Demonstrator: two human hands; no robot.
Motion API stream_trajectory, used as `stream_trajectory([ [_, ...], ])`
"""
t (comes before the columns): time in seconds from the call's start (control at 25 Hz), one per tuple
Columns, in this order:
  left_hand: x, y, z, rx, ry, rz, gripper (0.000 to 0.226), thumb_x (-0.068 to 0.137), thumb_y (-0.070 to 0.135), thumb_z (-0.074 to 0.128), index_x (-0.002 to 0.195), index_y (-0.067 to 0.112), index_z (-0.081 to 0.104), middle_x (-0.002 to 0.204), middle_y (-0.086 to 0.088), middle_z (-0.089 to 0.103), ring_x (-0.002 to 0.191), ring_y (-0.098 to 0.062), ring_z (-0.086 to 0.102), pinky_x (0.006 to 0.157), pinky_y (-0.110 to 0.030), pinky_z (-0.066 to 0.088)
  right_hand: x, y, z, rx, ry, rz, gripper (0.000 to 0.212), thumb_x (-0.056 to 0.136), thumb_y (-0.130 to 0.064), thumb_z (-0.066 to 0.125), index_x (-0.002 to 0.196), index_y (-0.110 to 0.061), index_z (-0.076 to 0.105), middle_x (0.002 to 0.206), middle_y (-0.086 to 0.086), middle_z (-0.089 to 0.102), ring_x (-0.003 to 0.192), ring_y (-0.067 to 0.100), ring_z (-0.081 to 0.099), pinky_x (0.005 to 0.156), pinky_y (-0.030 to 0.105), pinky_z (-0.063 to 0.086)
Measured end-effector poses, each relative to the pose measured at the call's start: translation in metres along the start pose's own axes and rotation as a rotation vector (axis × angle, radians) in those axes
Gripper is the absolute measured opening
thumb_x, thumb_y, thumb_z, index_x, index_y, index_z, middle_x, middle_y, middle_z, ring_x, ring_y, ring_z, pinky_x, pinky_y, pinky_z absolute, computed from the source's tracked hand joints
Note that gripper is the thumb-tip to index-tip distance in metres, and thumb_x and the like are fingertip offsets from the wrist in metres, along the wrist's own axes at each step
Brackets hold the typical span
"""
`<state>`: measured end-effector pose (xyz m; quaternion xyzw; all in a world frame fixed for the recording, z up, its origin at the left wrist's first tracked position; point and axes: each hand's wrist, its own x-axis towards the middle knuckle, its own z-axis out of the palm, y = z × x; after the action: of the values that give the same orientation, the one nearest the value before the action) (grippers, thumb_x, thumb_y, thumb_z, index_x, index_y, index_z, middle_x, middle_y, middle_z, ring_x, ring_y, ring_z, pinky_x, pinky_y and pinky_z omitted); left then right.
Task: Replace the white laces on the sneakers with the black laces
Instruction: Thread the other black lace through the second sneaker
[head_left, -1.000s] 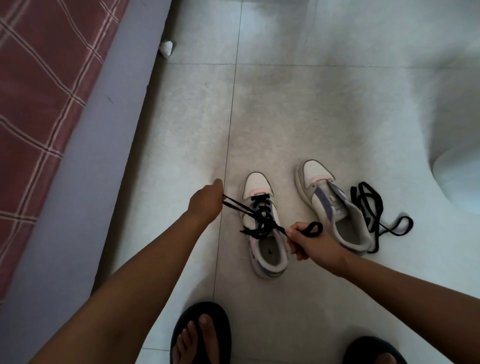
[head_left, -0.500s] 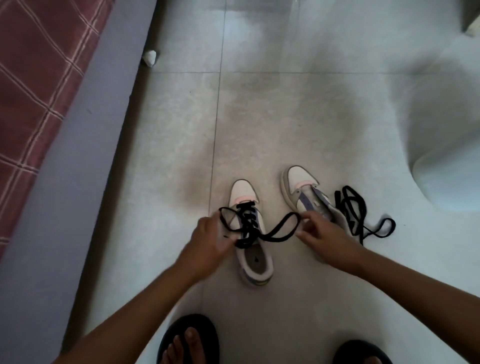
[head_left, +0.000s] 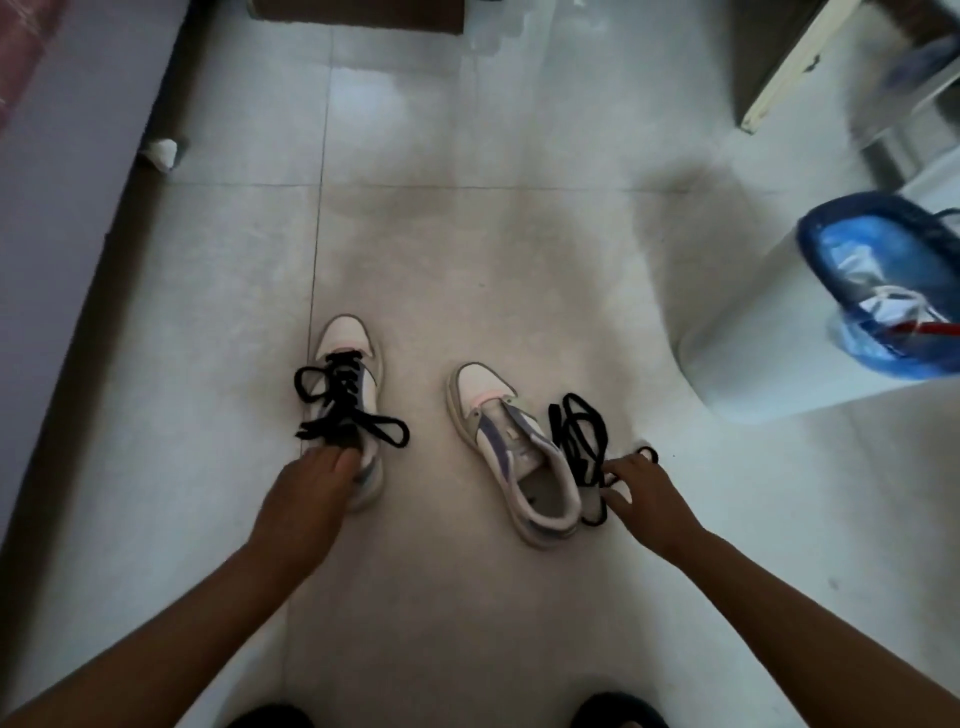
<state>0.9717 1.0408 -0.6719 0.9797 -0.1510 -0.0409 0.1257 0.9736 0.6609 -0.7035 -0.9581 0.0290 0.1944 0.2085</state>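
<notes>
On the tiled floor (head_left: 519, 260), the work passes from one shoe to the other. Half a second ago both hands held the looped ends of the black lace over the left sneaker (head_left: 349, 374); now that lace (head_left: 347, 402) sits tied in a bow across its tongue, loops splayed to either side, and nobody holds it. The left hand (head_left: 306, 499) has dropped to the heel end of that sneaker and rests over its collar; whether the fingers curl into the opening or just press on it cannot be told from above. The right hand (head_left: 641, 493) has swung out to the loose black lace (head_left: 582, 436) heaped on the floor just beside the right sneaker (head_left: 519, 457), fingers spread and touching the tangle, not yet closed on it. That sneaker stands unlaced, tongue bare, eyelets empty. No white laces show near the shoes. Judging from this, the first sneaker is finished and the second is about to start: the loose lace must be gathered, an end found, and threading begun at the toe-end eyelets. A white bin with a blue liner (head_left: 883, 280) stands well apart to the right.
</notes>
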Motion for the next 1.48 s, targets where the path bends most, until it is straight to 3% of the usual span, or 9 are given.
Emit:
stream_trajectory([
  [0.2, 0.041, 0.021, -0.016, 0.196, 0.117, 0.084, 0.033, 0.054, -0.008, 0.082, 0.083, -0.006, 0.067, 0.077, -0.024, 0.063, 0.065, -0.036, 0.062, 0.056, -0.036, 0.050, 0.004, -0.001, 0.026, -0.408, -0.203, -0.094, 0.063, 0.081, -0.049, 0.062, 0.135, -0.023, 0.041, 0.134, 0.005, 0.037, 0.120, 0.027, 0.041, 0.086, 0.034, 0.043],
  [0.36, 0.038, 0.111, 0.016, 0.104, -0.006, 0.465, 0.036, 0.072, 0.030, 0.067, 0.101, 0.009, 0.068, 0.101, -0.010, 0.066, 0.091, -0.026, 0.065, 0.074, -0.034, 0.054, 0.011, 0.005, 0.038, -0.444, -0.122, -0.030, 0.032, 0.092, -0.026, 0.050, 0.122, -0.016, 0.050, 0.125, 0.008, 0.045, 0.114, 0.027, 0.044, 0.081, 0.035, 0.043],
  [0.52, 0.055, 0.145, 0.040, 0.194, -0.423, 0.351, 0.050, 0.088, 0.043, 0.049, 0.126, 0.011, 0.048, 0.139, -0.013, 0.040, 0.133, -0.026, 0.032, 0.102, -0.044, 0.031, 0.022, 0.003, 0.015, 0.268, 0.091, 0.307, 0.011, 0.093, -0.015, 0.051, 0.100, -0.007, 0.053, 0.100, 0.014, 0.061, 0.089, 0.027, 0.056, 0.068, 0.029, 0.038],
  [0.68, 0.046, 0.124, 0.042, 0.240, -0.563, 0.548, 0.043, 0.090, 0.043, 0.049, 0.121, 0.014, 0.050, 0.129, -0.012, 0.045, 0.126, -0.026, 0.034, 0.107, -0.039, 0.022, 0.029, -0.005, -0.045, 0.978, 0.139, 0.398, 0.015, 0.092, -0.008, 0.051, 0.096, -0.003, 0.064, 0.074, 0.009, 0.058, 0.074, 0.019, 0.054, 0.067, 0.030, 0.044],
  [0.8, 0.039, 0.115, 0.016, 0.011, -0.583, 0.544, 0.037, 0.091, 0.047, 0.051, 0.112, 0.018, 0.059, 0.118, -0.004, 0.055, 0.113, -0.022, 0.048, 0.098, -0.032, 0.036, 0.021, -0.014, -0.089, 0.949, 0.055, 0.279, 0.020, 0.094, -0.012, 0.050, 0.103, -0.009, 0.068, 0.070, 0.001, 0.054, 0.065, 0.012, 0.052, 0.075, 0.029, 0.050],
  [0.96, 0.084, 0.140, -0.036, -0.543, -0.132, 0.220, 0.048, 0.092, 0.028, 0.057, 0.137, 0.017, 0.043, 0.129, -0.004, 0.052, 0.118, -0.019, 0.050, 0.099, -0.028, 0.037, 0.005, -0.043, -0.128, 0.969, -0.357, 0.127, 0.016, 0.090, -0.015, 0.059, 0.103, -0.008, 0.067, 0.057, 0.000, 0.045, 0.054, 0.014, 0.049, 0.069, 0.031, 0.055],
  [1.08, 0.114, 0.163, -0.063, -0.658, -0.308, 0.275, 0.076, 0.089, 0.028, 0.063, 0.149, 0.025, 0.017, 0.144, 0.002, 0.041, 0.130, -0.009, 0.036, 0.108, -0.025, 0.030, -0.007, -0.069, -0.154, 0.899, -0.517, -0.047, 0.022, 0.081, -0.022, 0.066, 0.102, -0.017, 0.070, 0.066, 0.001, 0.056, 0.058, 0.014, 0.055, 0.068, 0.028, 0.054],
  [1.28, 0.123, 0.175, -0.060, -1.091, -0.539, 0.070, 0.020, 0.094, 0.022, 0.056, 0.101, 0.005, 0.065, 0.070, -0.004, 0.065, 0.068, -0.018, 0.064, 0.073, -0.032, 0.053, -0.011, -0.068, -0.170, 1.101, -0.097, -0.091, 0.019, 0.090, -0.020, 0.056, 0.101, -0.018, 0.071, 0.067, -0.001, 0.057, 0.055, 0.009, 0.049, 0.053, 0.018, 0.043],
  [1.48, 0.126, 0.145, -0.050, -0.999, -0.391, -0.071, 0.027, 0.095, 0.028, 0.053, 0.076, 0.017, 0.069, 0.079, 0.000, 0.070, 0.071, -0.011, 0.065, 0.058, -0.028, 0.056, -0.001, -0.051, -0.137, 0.984, 0.217, 0.054, 0.014, 0.096, -0.022, 0.052, 0.094, -0.015, 0.065, 0.055, -0.007, 0.054, 0.049, 0.005, 0.044, 0.050, 0.018, 0.038],
])
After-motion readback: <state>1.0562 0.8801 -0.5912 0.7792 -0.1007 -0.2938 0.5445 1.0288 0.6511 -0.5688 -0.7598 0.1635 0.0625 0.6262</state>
